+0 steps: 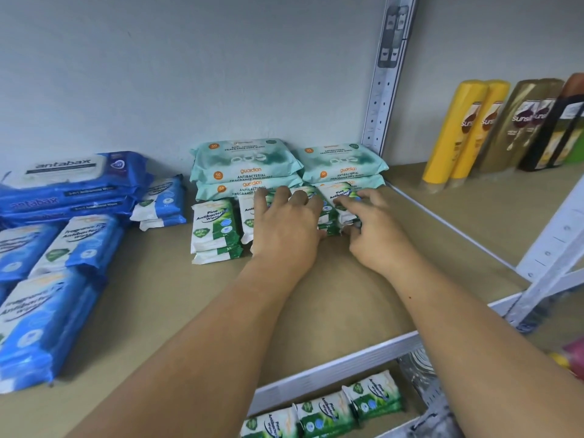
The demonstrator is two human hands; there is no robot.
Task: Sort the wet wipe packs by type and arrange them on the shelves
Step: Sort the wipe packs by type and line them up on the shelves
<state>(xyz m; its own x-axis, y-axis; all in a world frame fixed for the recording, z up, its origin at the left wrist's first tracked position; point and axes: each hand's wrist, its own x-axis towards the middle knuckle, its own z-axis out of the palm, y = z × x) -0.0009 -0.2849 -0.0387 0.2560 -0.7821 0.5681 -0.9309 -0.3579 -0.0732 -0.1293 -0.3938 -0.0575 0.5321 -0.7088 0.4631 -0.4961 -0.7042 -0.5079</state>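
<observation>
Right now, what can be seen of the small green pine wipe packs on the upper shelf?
The pine wipe packs are small soft plastic pouches, white and green, printed Pine Antibacterial Wipes. They lie stacked in a row on the brown shelf board, before the mint guardian packs. The left hand grips the middle stacks, the right hand the rightmost.

Left hand, right hand on packs

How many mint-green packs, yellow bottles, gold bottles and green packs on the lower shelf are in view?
Mint-green packs: 4
Yellow bottles: 2
Gold bottles: 2
Green packs on the lower shelf: 3
Total: 11
</observation>
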